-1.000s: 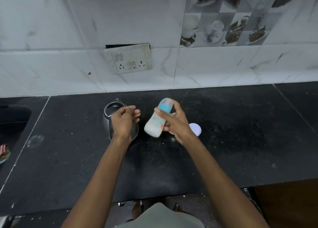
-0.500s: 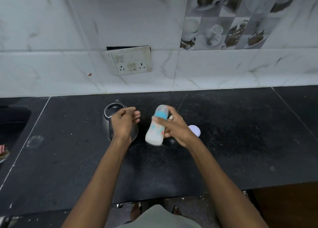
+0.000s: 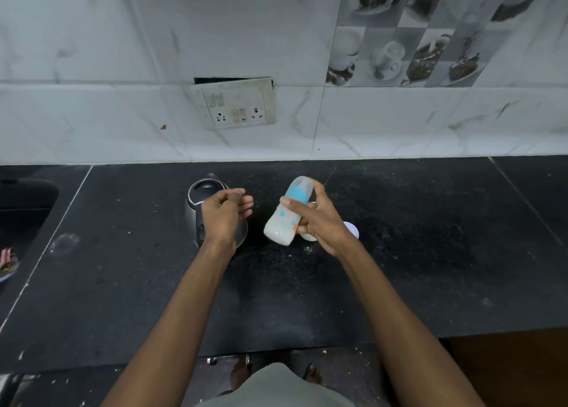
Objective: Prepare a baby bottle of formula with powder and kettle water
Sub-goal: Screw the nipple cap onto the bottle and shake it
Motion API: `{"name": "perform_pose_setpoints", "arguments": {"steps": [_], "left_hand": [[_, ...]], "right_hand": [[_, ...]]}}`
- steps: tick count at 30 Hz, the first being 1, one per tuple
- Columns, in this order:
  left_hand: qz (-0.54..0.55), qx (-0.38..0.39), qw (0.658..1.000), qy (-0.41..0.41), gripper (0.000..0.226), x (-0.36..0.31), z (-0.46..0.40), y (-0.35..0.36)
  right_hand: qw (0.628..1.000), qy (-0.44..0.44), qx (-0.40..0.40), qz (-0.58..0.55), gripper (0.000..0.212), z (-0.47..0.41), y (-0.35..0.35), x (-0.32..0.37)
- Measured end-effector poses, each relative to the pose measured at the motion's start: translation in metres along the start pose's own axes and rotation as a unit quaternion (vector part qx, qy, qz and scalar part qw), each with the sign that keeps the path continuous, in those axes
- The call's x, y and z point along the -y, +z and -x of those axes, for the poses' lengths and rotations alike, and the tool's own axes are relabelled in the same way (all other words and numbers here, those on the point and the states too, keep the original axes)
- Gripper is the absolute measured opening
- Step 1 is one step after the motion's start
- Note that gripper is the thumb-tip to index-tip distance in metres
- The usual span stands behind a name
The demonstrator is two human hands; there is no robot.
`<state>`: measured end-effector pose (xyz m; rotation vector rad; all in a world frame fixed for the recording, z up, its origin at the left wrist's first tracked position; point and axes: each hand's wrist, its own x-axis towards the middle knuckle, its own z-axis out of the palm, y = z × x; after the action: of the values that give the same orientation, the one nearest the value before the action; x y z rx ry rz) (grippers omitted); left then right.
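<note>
Now the right hand (image 3: 319,222) grips the tilted baby bottle (image 3: 285,219) above the counter (image 3: 415,253).
Left hand (image 3: 224,213) hangs loosely curled, holding nothing, over the kettle (image 3: 199,197).

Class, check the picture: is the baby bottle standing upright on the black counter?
No, the right hand holds the baby bottle tilted, lifted off the counter.
</note>
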<state>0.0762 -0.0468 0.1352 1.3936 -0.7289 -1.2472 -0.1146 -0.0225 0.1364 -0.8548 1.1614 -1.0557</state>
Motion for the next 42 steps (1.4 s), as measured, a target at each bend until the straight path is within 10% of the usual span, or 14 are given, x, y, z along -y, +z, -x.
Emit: {"name": "perform_pose_setpoints", "arguments": {"steps": [23,33,42], "left_hand": [[0.009,0.008,1.0,-0.006,0.016,0.004,0.002,-0.001],[0.014,0.012,1.0,-0.02,0.015,0.011,0.003,-0.002],[0.01,0.012,1.0,-0.02,0.015,0.011,0.002,-0.002]], "right_hand": [[0.998,-0.045,0.019,0.05,0.061,0.008,-0.002,0.008],[0.964,-0.01,0.015,-0.265,0.057,0.007,-0.009,-0.007],[0.997,-0.044,-0.02,-0.064,0.067,0.01,-0.006,0.006]]}}
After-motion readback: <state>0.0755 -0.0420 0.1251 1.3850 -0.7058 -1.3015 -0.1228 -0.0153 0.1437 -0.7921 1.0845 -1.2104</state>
